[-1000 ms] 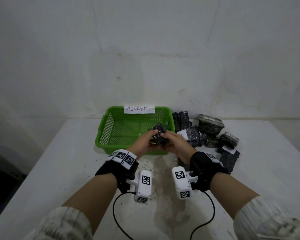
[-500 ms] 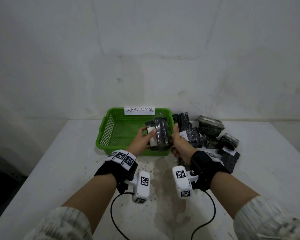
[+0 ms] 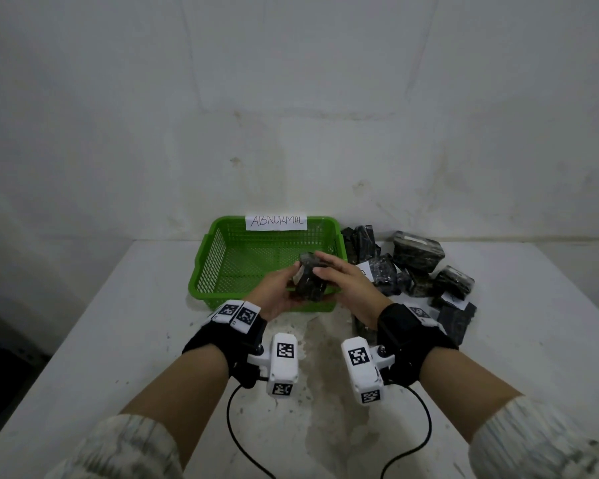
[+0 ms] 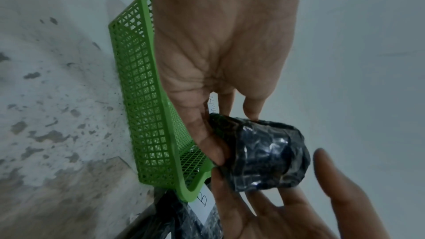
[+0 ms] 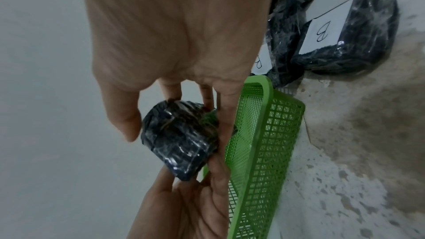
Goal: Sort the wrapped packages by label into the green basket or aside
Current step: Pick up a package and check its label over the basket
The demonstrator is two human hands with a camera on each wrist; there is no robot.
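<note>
A dark plastic-wrapped package (image 3: 310, 281) is held above the near rim of the green basket (image 3: 201, 267). My left hand (image 3: 279, 290) grips it from the left, with thumb and fingers curled round it (image 4: 264, 154). My right hand (image 3: 339, 278) lies over its right side with fingers straight and spread, touching the wrap (image 5: 181, 137). No label shows on the package in the head view. A white card reading ABNORMAL (image 3: 276, 221) is fixed to the basket's far wall.
Several more dark wrapped packages (image 3: 415, 267) are piled on the table right of the basket, some with white labels marked B (image 5: 322, 32). The white table (image 3: 118, 340) has a wall behind it. Cables trail from my wrists toward the near edge.
The package stood upright with a white label showing; now it is turned and lower. My right hand has shifted from its side to lie over it with straight fingers.
</note>
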